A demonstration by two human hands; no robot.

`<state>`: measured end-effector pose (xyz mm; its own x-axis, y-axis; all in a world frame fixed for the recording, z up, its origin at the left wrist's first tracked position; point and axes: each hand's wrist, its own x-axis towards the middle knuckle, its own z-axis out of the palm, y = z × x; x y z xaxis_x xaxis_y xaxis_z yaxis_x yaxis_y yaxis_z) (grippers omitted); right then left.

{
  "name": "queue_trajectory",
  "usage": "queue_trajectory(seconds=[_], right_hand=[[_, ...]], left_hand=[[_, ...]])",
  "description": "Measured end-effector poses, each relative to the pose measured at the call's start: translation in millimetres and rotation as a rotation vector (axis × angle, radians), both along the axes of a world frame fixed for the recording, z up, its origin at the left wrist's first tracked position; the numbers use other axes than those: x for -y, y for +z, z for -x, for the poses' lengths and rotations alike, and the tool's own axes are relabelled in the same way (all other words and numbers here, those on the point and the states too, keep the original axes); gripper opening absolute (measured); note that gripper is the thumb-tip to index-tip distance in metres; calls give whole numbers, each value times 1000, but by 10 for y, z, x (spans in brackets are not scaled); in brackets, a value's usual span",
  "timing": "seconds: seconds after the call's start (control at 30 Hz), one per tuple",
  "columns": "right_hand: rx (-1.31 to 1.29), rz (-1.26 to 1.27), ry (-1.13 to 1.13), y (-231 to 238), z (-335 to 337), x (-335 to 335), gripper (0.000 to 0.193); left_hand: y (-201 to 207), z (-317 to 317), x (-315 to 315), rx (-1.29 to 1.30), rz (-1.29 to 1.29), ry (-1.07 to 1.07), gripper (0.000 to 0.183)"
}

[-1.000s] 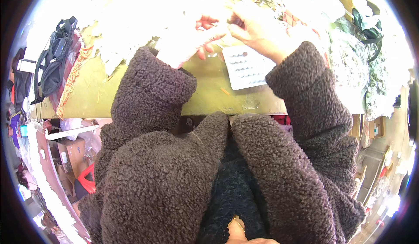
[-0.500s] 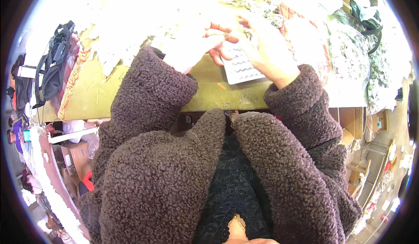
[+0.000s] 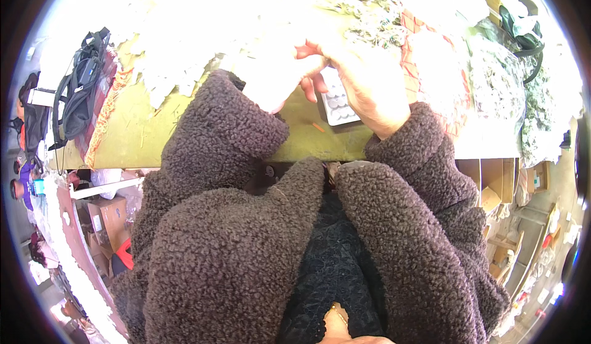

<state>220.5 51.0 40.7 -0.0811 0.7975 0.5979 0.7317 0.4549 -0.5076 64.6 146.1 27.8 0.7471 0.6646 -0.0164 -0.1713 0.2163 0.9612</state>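
My left hand (image 3: pixel 289 76) and my right hand (image 3: pixel 374 90) meet above the yellow-green table (image 3: pixel 295 142), fingertips pressed together. What they pinch, if anything, is hidden by the fingers and washed out by glare. Partly behind my right hand lies a white tray (image 3: pixel 342 121) with rows of round shapes, standing out pale grey. Just left of the tray's near end, a short orange strip (image 3: pixel 318 127) rests on the tabletop.
Ragged pale cloth pieces (image 3: pixel 166 76) spread over the left of the table. Patterned fabric scraps (image 3: pixel 375 27) and a red-and-white cloth (image 3: pixel 418 67) lie right. A black bag (image 3: pixel 79 88) sits at the far left; cardboard boxes (image 3: pixel 111 221) stand below the table.
My right hand has come left and its fingers have closed against those of my left hand. A small brownish piece seen earlier at my left fingertips is now hidden. The view has shifted slightly.
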Motion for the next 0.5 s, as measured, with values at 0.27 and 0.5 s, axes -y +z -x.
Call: queue_trajectory(seconds=[0.27, 0.5], right_hand=[[42, 106, -117, 43, 94, 51, 28], [185, 52, -148, 116, 111, 115, 26]], left_hand=[[54, -1, 125, -285, -149, 99, 25], [-15, -44, 140, -243, -296, 76, 27]])
